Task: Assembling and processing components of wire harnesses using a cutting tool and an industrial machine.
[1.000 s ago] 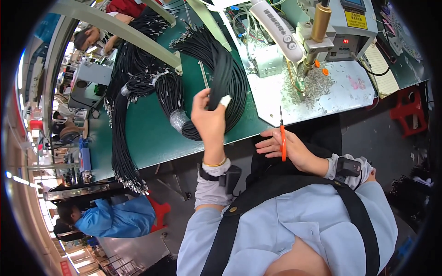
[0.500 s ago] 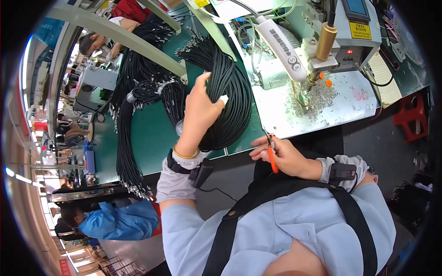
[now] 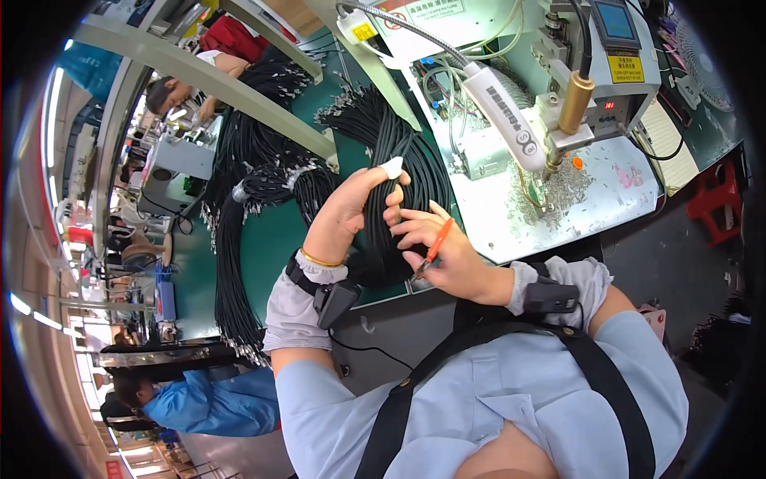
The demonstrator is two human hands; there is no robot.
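Note:
A thick loop of black cables (image 3: 427,168) with metal-tipped ends lies on the green bench in front of me. My left hand (image 3: 343,214) is closed over the loop's left part, its fingers curled against the strands and a white wrapping on the thumb. Close beside it, my right hand (image 3: 451,259) holds orange-handled cutters (image 3: 439,241) tucked against the palm, with their metal end pointing down towards the bench edge. Its fingers reach over the cables to the left fingertips. What lies between the two sets of fingertips is too small to make out.
A bench machine (image 3: 570,104) with a pale metal plate (image 3: 614,203) strewn with small metal bits stands to the right. More black cable bundles (image 3: 231,263) lie at left beyond a metal frame post (image 3: 263,100). A red stool (image 3: 714,203) is at far right. Other people work at left.
My right hand has moved left and up to the cables, bringing the cutters with it. The left hand's fingers have curled in, and its thumb has shifted upward.

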